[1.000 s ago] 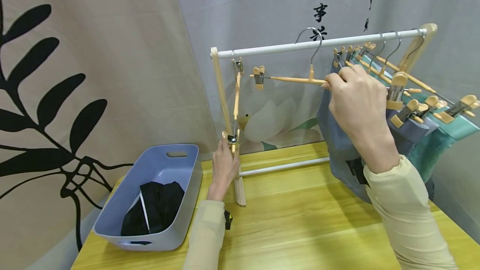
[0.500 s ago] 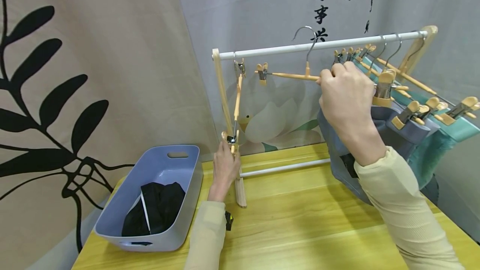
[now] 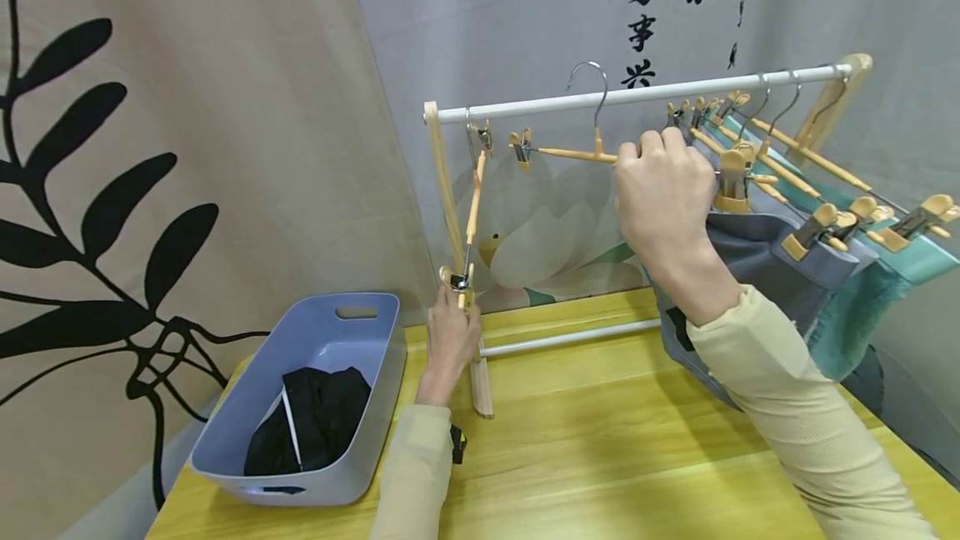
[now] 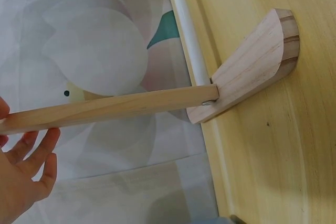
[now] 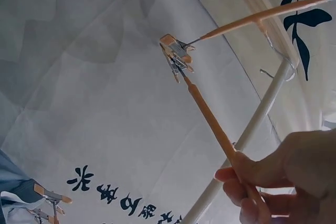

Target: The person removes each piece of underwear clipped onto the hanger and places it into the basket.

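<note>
My right hand (image 3: 667, 211) grips the wooden bar of a clip hanger (image 3: 573, 154) in front of the white rail (image 3: 517, 109). The hanger's metal hook arches above the rail; I cannot tell whether it touches it. In the right wrist view, its far clip (image 5: 173, 56) holds nothing. My left hand (image 3: 452, 332) holds the left wooden post (image 4: 105, 109) of the clothes rack, with fingers bent around it in the left wrist view. Close by, another clip hanger (image 3: 474, 207) with no garment hangs at the rail's left end.
Blue and teal garments (image 3: 855, 323) hang from several clip hangers at the rail's right end. A blue-grey basket (image 3: 390, 365) holding a black garment with a white stripe (image 3: 341, 411) stands on the left of the wooden table (image 3: 570, 448). A printed curtain hangs behind.
My right hand has moved left with the clip hanger, away from the hanging garments, and its hook has shifted left along the rail. The left hand stays on the post.
</note>
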`<state>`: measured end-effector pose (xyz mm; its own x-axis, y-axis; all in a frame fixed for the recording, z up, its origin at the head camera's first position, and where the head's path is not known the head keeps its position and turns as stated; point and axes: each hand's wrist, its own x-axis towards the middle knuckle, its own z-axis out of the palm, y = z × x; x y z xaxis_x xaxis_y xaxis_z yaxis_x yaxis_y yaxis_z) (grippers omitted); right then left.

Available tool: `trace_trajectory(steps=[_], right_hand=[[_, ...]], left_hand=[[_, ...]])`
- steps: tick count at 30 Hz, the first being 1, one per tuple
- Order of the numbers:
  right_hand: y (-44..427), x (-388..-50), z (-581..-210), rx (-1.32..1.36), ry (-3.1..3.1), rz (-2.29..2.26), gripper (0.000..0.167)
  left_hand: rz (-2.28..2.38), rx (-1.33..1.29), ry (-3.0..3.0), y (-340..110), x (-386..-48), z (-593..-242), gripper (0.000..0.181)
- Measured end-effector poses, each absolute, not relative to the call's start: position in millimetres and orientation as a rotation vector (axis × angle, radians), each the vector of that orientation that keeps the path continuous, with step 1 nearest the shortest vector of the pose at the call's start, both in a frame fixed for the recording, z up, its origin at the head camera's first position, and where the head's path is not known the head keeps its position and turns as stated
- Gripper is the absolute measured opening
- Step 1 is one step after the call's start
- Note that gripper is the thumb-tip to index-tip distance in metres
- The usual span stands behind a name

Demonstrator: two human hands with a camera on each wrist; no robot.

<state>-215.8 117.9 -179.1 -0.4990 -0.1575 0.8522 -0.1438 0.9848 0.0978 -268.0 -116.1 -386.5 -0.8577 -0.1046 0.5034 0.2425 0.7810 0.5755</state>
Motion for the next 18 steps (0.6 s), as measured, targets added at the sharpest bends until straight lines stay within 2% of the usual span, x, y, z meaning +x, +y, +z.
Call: trace_trajectory(steps=[2,7,12,18], right_hand=[[116.8,-218.1,-181.8,0.215,-2.089,-0.022,0.012],[114.2,-220.4,-187.6,0.200,-2.104,-0.036,0.011],[110.7,-221.4,-192.7,0.179,-2.104,-0.043,0.010],[105.0,-220.9,-199.4,0.173,-2.093,-0.078,0.009]], left_hand=[[-0.904,-0.102,-2.445,-115.7,-268.6,-387.4,0.016],[-0.918,-0.115,-2.427,-114.6,-270.3,-388.3,0.035],[-0.924,-0.125,-2.414,-113.7,-272.2,-389.9,0.032],[-0.917,-0.150,-2.382,-112.9,-273.8,-392.2,0.042]])
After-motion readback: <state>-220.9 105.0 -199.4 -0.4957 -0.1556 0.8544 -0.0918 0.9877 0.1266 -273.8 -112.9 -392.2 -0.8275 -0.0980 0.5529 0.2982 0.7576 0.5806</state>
